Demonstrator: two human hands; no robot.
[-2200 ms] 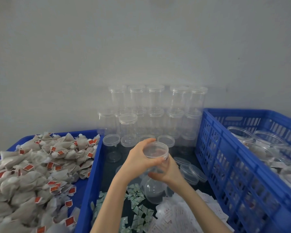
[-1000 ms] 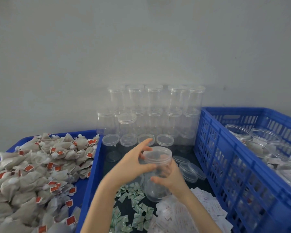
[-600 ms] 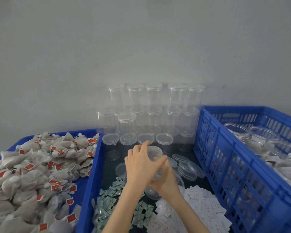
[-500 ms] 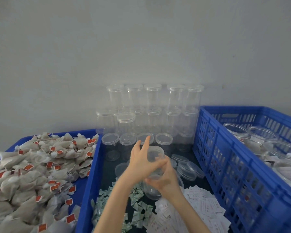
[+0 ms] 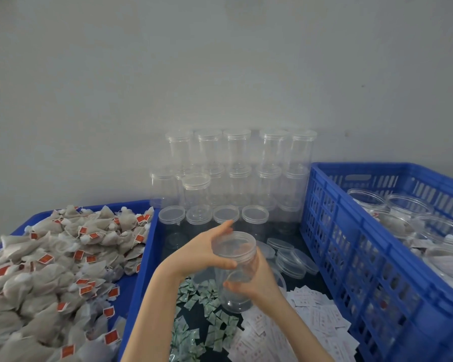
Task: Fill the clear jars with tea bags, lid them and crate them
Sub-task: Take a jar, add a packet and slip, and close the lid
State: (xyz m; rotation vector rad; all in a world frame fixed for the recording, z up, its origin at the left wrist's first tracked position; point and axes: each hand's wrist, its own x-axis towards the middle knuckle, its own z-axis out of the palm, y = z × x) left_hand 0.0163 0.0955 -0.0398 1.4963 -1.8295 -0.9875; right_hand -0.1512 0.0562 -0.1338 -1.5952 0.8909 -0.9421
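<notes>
Above green sachets, the right hand (image 5: 256,286) grips an empty clear jar (image 5: 234,267) while the left hand (image 5: 207,253) pinches its rim; steadying the body should ease filling.

A person's left hand (image 5: 207,250) grips the rim of an empty clear jar (image 5: 234,267) while the right hand (image 5: 256,280) wraps its lower body, holding it tilted above a dark tray floor (image 5: 288,231). Left of the jar, a blue bin (image 5: 147,246) is heaped with tea bags (image 5: 55,259). Behind the jar, lidded clear jars are stacked (image 5: 236,168) against a grey wall (image 5: 220,61). Right of it stands a blue crate (image 5: 351,244) holding more jars; loose lids (image 5: 296,259) lie just beside the held jar.
</notes>
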